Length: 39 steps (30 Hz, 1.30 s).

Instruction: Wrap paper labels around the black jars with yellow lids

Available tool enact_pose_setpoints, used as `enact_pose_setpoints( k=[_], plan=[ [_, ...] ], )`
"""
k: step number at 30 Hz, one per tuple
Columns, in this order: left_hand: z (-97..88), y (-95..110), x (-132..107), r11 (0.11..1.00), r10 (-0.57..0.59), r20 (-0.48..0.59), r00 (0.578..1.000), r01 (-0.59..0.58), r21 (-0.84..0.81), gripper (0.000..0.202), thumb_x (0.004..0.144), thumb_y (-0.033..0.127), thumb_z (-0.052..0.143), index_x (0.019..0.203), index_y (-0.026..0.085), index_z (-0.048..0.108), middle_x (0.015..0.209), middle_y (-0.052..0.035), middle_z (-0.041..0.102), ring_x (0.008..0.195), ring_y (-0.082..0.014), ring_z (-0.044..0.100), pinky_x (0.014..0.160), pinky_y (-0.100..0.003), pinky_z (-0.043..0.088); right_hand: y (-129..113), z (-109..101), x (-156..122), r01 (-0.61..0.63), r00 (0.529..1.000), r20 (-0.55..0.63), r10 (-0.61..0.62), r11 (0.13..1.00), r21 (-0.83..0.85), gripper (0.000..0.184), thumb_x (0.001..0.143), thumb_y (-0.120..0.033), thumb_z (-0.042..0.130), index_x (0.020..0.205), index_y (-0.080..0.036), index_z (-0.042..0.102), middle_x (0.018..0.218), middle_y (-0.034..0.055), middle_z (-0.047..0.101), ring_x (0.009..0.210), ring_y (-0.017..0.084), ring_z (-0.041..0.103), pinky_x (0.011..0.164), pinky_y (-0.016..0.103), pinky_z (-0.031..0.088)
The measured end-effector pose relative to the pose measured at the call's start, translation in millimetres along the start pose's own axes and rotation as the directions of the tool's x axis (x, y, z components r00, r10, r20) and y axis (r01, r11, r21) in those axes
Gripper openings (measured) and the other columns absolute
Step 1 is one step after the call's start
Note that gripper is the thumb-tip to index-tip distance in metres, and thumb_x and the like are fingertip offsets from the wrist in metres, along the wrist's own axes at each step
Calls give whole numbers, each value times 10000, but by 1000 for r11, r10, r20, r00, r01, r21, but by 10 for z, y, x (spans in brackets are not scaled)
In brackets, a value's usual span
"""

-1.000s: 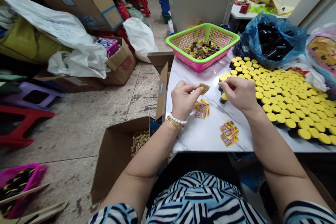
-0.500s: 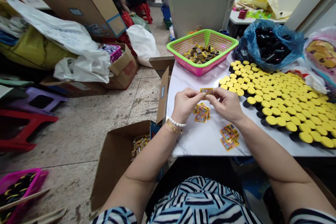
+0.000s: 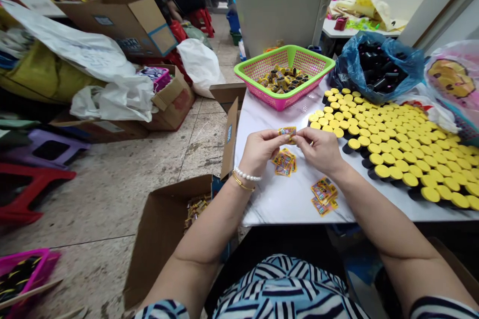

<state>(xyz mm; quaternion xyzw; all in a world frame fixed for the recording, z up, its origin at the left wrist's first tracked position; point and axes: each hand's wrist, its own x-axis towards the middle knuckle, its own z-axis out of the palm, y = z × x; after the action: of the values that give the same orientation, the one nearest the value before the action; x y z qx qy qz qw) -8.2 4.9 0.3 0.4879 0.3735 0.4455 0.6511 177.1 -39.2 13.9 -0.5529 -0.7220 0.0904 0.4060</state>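
Over the white table, my left hand (image 3: 259, 151) pinches a small yellow printed label (image 3: 286, 131) between thumb and fingers. My right hand (image 3: 318, 148) is closed at the label's right end, with its fingertips pressed together there. A small pile of similar labels (image 3: 284, 161) lies on the table just below my hands. Nearer the front edge, below my right wrist, lies a second pile of labels (image 3: 324, 195). Whether the held piece is one label or more, I cannot tell.
A green-rimmed pink basket (image 3: 243, 90) holds small yellow-and-black pieces. Rows of black containers with yellow tops (image 3: 396, 147) cover the table's right side. Behind them is a blue bag (image 3: 344, 67) of black pieces. An open cardboard box (image 3: 149, 239) stands left of the table.
The view has shifted slightly. The held label now tilts a little, and my right fingers have moved to its lower right end. Both label piles look the same.
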Motion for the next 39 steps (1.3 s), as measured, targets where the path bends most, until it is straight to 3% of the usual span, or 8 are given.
enact_pose_setpoints(
  k=[5, 11, 15, 18, 21, 23, 32, 39],
  plan=[
    [-10, 1, 56, 989, -116, -51, 992, 110, -98, 338, 662, 390, 920, 792, 146, 724, 721, -57, 730, 450, -48, 476, 416, -201, 185, 111, -367, 56, -99, 979, 112, 169, 881, -462, 303, 908, -552, 705, 948, -261, 781, 789, 51, 757, 724, 217, 654, 649, 323, 400],
    [-49, -51, 115, 958, -220, 54, 974, 226, -177, 316, 710, 343, 886, 928, 139, 783, 975, -110, 792, 509, -41, 542, 384, -180, 196, 172, -284, -8, -22, 918, 298, 262, 784, -620, 267, 894, -376, 680, 1122, -244, 724, 968, 128, 771, 781, 268, 681, 627, 341, 394],
    [-45, -69, 162, 909, -294, 89, 952, 307, -282, 240, 728, 253, 854, 908, 108, 789, 972, -125, 788, 508, -26, 511, 364, -155, 213, 182, -238, 1, -103, 942, 238, 237, 878, -467, 209, 859, -297, 686, 1049, -212, 691, 886, 87, 750, 744, 229, 665, 649, 340, 446],
    [-38, -67, 194, 863, -334, 108, 936, 350, -365, 174, 738, 200, 835, 866, 105, 766, 837, -89, 762, 462, -14, 450, 347, -136, 188, 196, -299, 49, -228, 965, 123, 231, 973, -42, 286, 815, -335, 769, 1061, -215, 686, 830, 33, 725, 696, 184, 653, 667, 338, 521],
    [-27, -58, 196, 834, -352, 138, 926, 377, -403, 133, 756, 161, 813, 848, 100, 737, 806, -78, 749, 428, 0, 389, 335, -130, 162, 200, -337, 98, -264, 965, 115, 238, 850, 456, 382, 791, -418, 831, 1089, -223, 695, 899, 25, 737, 713, 165, 676, 639, 320, 582],
    [-17, -48, 183, 816, -360, 152, 921, 390, -427, 119, 765, 139, 801, 847, 98, 724, 788, -67, 738, 415, 7, 366, 331, -124, 154, 206, -324, 120, -273, 961, 133, 243, 749, 604, 429, 760, -437, 869, 1098, -226, 709, 952, 28, 749, 734, 161, 694, 633, 310, 606],
    [-33, -19, 177, 777, -345, 158, 925, 376, -505, 211, 829, 294, 817, 862, 120, 702, 788, -61, 730, 454, -30, 483, 326, -133, 170, 233, -233, 122, -296, 950, 120, 287, 720, 628, 402, 719, -372, 903, 1062, -224, 755, 866, 5, 748, 661, 135, 665, 598, 287, 607],
    [-56, -48, 147, 918, -199, 128, 972, 231, -321, 282, 739, 282, 878, 945, 115, 782, 932, -115, 774, 534, -45, 534, 375, -165, 196, 222, -269, 118, -243, 962, 44, 268, 779, 578, 325, 776, -362, 834, 1062, -238, 743, 876, 9, 737, 762, 167, 689, 691, 316, 595]
  ],
)
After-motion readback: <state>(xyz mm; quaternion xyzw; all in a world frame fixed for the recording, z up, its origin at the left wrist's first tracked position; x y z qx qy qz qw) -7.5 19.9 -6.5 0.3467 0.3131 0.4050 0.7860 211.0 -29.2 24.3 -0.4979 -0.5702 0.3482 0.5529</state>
